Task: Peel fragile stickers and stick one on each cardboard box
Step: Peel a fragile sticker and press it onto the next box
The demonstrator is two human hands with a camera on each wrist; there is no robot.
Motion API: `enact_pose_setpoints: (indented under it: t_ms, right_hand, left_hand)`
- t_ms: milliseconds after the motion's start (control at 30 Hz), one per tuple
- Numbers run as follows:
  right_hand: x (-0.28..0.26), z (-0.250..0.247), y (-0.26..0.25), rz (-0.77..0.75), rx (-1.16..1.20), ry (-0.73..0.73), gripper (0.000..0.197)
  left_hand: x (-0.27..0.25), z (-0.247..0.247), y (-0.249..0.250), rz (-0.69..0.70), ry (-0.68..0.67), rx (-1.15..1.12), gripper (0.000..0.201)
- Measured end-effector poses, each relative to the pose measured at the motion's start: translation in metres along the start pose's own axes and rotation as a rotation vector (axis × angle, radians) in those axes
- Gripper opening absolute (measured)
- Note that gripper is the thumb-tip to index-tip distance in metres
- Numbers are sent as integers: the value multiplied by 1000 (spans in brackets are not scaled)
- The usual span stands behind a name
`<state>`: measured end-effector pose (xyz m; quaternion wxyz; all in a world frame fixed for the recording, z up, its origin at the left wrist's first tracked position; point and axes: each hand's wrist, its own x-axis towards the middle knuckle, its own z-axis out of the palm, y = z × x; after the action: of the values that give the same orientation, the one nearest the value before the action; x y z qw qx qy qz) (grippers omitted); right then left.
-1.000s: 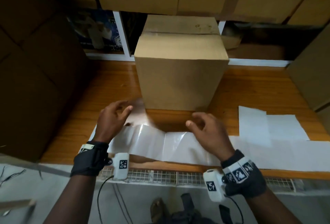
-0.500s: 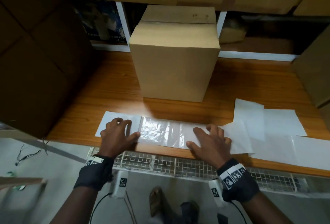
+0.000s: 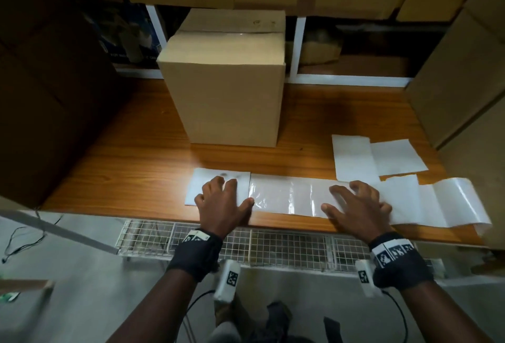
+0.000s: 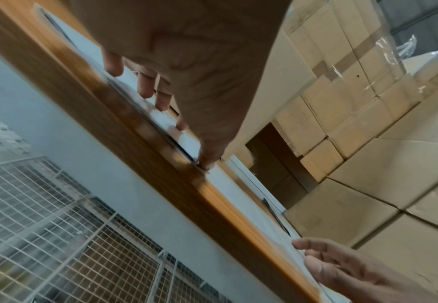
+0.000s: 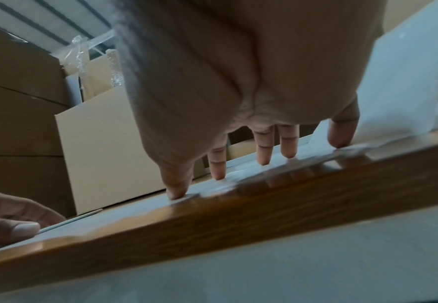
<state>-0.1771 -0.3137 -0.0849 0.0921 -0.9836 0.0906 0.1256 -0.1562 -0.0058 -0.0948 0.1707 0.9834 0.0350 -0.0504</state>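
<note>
A long strip of glossy sticker backing (image 3: 289,196) lies along the near edge of the wooden table (image 3: 136,151). My left hand (image 3: 222,200) presses its fingertips (image 4: 145,90) on the white sheet (image 3: 207,181) at the strip's left end. My right hand (image 3: 355,203) presses spread fingertips (image 5: 263,155) on the strip further right. Neither hand grips anything. A closed cardboard box (image 3: 226,88) stands upright behind the strip, apart from both hands.
Loose white sheets (image 3: 379,156) lie at the right of the table, and the strip's curled end (image 3: 461,203) hangs near the right edge. Stacked cardboard boxes (image 3: 459,74) wall in the right, left and back. A wire mesh tray (image 3: 273,247) runs below the table edge.
Both hands came down from in front of the box onto the strip and pulled it flat toward the near edge. The view tilted down and shifted left.
</note>
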Motion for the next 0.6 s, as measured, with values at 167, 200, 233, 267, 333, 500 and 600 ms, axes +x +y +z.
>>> enact_pose_setpoints:
  t_ms: [167, 200, 233, 267, 333, 500, 600]
  right_hand:
    - [0, -9, 27, 62, -16, -15, 59]
    - [-2, -10, 26, 74, -22, -6, 58]
    - [-4, -11, 22, 83, -21, 21, 57]
    - [-8, -13, 16, 81, 2, 68, 55]
    - [-16, -14, -6, -3, 138, 198, 49]
    - [-27, -10, -81, -297, 538, 314, 27]
    - [-17, -3, -113, -315, 646, 337, 20]
  left_hand:
    - [-3, 16, 33, 2, -4, 6, 60]
    - [-4, 18, 36, -4, 0, 10, 59]
    - [-4, 18, 39, -10, 3, 13, 59]
    - [-5, 19, 40, -14, 5, 12, 58]
    - [-4, 19, 39, -16, 12, 8, 56]
    - [-1, 6, 34, 21, 21, -36, 48]
    - [2, -5, 25, 37, 17, -177, 47]
